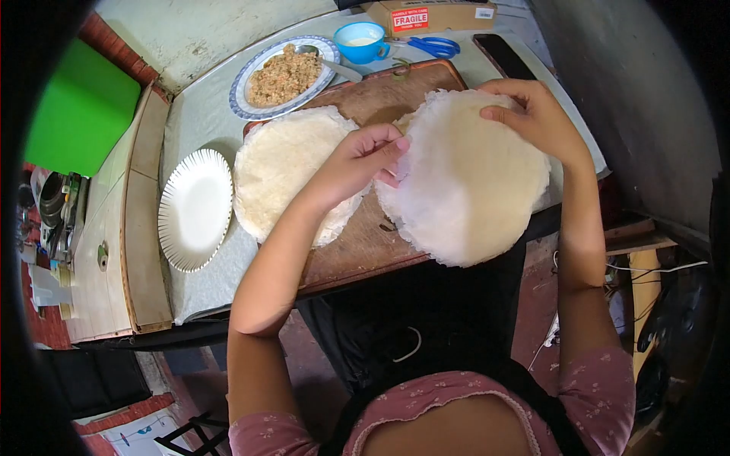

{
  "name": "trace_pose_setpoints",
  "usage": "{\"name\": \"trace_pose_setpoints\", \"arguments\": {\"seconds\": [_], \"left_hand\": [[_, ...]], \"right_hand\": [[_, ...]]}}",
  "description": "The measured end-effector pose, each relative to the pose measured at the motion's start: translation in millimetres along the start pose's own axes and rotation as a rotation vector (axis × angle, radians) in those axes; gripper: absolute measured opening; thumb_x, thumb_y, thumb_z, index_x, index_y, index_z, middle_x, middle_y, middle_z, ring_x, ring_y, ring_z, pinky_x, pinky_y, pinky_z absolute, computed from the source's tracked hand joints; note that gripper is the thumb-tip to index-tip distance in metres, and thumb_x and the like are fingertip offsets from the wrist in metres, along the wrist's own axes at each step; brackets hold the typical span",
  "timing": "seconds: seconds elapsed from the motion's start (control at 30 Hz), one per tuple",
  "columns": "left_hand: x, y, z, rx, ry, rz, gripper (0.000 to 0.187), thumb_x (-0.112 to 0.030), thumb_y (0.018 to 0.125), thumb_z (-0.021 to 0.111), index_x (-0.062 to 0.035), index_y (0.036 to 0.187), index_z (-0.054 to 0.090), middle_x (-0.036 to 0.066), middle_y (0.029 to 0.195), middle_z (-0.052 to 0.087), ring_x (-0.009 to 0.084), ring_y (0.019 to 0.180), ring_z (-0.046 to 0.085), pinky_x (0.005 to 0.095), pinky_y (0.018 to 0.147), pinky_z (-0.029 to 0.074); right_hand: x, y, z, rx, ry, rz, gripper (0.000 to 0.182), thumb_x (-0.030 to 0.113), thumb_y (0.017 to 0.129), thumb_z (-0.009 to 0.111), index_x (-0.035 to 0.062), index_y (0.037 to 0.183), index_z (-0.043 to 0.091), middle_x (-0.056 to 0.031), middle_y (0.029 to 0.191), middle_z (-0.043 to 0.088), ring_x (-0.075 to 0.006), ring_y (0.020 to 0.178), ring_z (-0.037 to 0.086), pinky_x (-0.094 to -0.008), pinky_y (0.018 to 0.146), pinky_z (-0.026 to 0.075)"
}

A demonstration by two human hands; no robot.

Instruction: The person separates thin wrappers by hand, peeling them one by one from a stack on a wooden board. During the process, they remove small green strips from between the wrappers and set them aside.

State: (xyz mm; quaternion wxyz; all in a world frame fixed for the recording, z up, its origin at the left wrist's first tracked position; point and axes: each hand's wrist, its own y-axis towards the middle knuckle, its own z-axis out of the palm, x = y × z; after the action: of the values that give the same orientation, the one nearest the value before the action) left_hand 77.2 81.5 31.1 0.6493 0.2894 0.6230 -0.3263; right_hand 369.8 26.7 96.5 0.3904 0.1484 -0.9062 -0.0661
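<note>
A thin, pale round spring roll wrapper [471, 182] is spread between my two hands, over the right part of the brown wooden board [357, 262]. The fingers of my left hand [363, 163] pinch its left edge. At its upper right, my right hand [536, 118] grips the rim, thumb on top and fingers behind. Under my left wrist lies a stack of similar round wrappers [285, 171] on the left of the board, partly covered by my forearm.
Behind the board stand a plate [239, 95] of crumbly filling with a spoon [338, 70], a blue cup [361, 55] of pale liquid and blue-handled scissors [433, 47]. A phone [503, 57] lies at right, a white fluted plate [194, 213] at left. A cardboard box [449, 15] sits at the back.
</note>
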Motion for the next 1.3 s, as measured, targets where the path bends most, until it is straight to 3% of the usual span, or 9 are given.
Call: {"name": "trace_pose_setpoints", "arguments": {"seconds": [0.03, 0.13, 0.23, 0.43, 0.67, 0.87, 0.97, 1.17, 1.3], "left_hand": [[-1, 0, -2, 0.027, 0.018, -0.032, 0.017, -0.022, 0.102, 0.055, -0.0056, 0.099, 0.059, -0.001, 0.084, 0.060, 0.0070, 0.077, 0.060, 0.0245, 0.071, 0.054], [3, 0, -3, 0.064, 0.036, -0.008, 0.014, -0.017, 0.102, 0.051, -0.0036, 0.101, 0.055, 0.004, 0.086, 0.060, 0.0112, 0.079, 0.062, 0.0284, 0.075, 0.056], [8, 2, -6, 0.085, 0.043, 0.042, 0.011, -0.013, 0.102, 0.048, -0.0030, 0.104, 0.053, 0.005, 0.090, 0.060, 0.0125, 0.082, 0.063, 0.0289, 0.077, 0.056], [5, 0, -1, 0.133, 0.033, 0.067, 0.012, -0.008, 0.099, 0.047, -0.0026, 0.107, 0.054, 0.005, 0.097, 0.060, 0.0120, 0.087, 0.061, 0.0282, 0.080, 0.054], [5, 0, 1, 0.184, 0.054, 0.162, 0.013, -0.006, 0.098, 0.046, -0.0030, 0.108, 0.054, 0.003, 0.100, 0.057, 0.0113, 0.093, 0.059, 0.0270, 0.082, 0.051], [6, 0, 0, 0.133, 0.044, 0.130, 0.014, -0.006, 0.099, 0.045, -0.0027, 0.109, 0.054, 0.003, 0.099, 0.056, 0.0112, 0.092, 0.059, 0.0275, 0.080, 0.053], [0, -3, 5, -0.115, -0.198, -0.008, 0.014, -0.008, 0.100, 0.045, -0.0045, 0.109, 0.055, 0.003, 0.100, 0.056, 0.0096, 0.091, 0.059, 0.0263, 0.076, 0.055], [0, 6, 0, -0.376, -0.353, -0.069, 0.018, -0.014, 0.104, 0.044, -0.0081, 0.118, 0.054, -0.003, 0.097, 0.057, 0.0046, 0.073, 0.053, 0.0172, 0.068, 0.050], [21, 9, -18, -0.433, 0.146, 0.096, 0.013, -0.014, 0.102, 0.049, -0.0076, 0.109, 0.059, -0.006, 0.092, 0.056, 0.0013, 0.066, 0.046, 0.0167, 0.058, 0.037]], "right_hand": [[0, 4, -1, 0.026, -0.041, 0.006, 0.035, 0.012, 0.085, 0.071, -0.0033, 0.117, 0.065, -0.0154, 0.109, 0.070, -0.0207, 0.100, 0.066, -0.0326, 0.090, 0.049], [9, 4, 21, -0.307, -0.377, -0.214, 0.033, 0.008, 0.085, 0.070, 0.0006, 0.117, 0.066, -0.0123, 0.108, 0.069, -0.0215, 0.091, 0.064, -0.0324, 0.086, 0.050], [24, -16, 59, -0.409, -0.490, -0.250, 0.029, 0.009, 0.085, 0.068, 0.0001, 0.112, 0.065, -0.0187, 0.105, 0.068, -0.0374, 0.101, 0.064, -0.0428, 0.091, 0.049], [55, -39, 115, -0.384, 0.077, -0.031, 0.019, 0.010, 0.084, 0.069, 0.0011, 0.101, 0.067, -0.0163, 0.095, 0.068, -0.0321, 0.090, 0.067, -0.0384, 0.080, 0.052], [59, -38, 129, -0.523, 0.124, 0.020, 0.016, 0.011, 0.082, 0.074, 0.0006, 0.095, 0.071, -0.0133, 0.087, 0.070, -0.0236, 0.077, 0.068, -0.0319, 0.070, 0.054], [45, -41, 113, -0.446, 0.078, 0.013, 0.022, 0.015, 0.086, 0.070, -0.0007, 0.101, 0.071, -0.0170, 0.095, 0.071, -0.0321, 0.087, 0.069, -0.0371, 0.080, 0.053], [21, -43, 88, -0.572, -0.079, 0.040, 0.028, 0.016, 0.088, 0.068, -0.0032, 0.108, 0.069, -0.0208, 0.105, 0.070, -0.0360, 0.100, 0.067, -0.0398, 0.088, 0.050], [-14, -63, 73, -0.425, -0.313, 0.173, 0.040, 0.018, 0.085, 0.071, -0.0040, 0.118, 0.064, -0.0231, 0.123, 0.063, -0.0407, 0.120, 0.056, -0.0421, 0.104, 0.043], [-8, -65, 80, -0.516, -0.500, 0.080, 0.040, 0.018, 0.083, 0.073, -0.0010, 0.117, 0.065, -0.0210, 0.124, 0.063, -0.0407, 0.122, 0.053, -0.0422, 0.106, 0.040]]}}
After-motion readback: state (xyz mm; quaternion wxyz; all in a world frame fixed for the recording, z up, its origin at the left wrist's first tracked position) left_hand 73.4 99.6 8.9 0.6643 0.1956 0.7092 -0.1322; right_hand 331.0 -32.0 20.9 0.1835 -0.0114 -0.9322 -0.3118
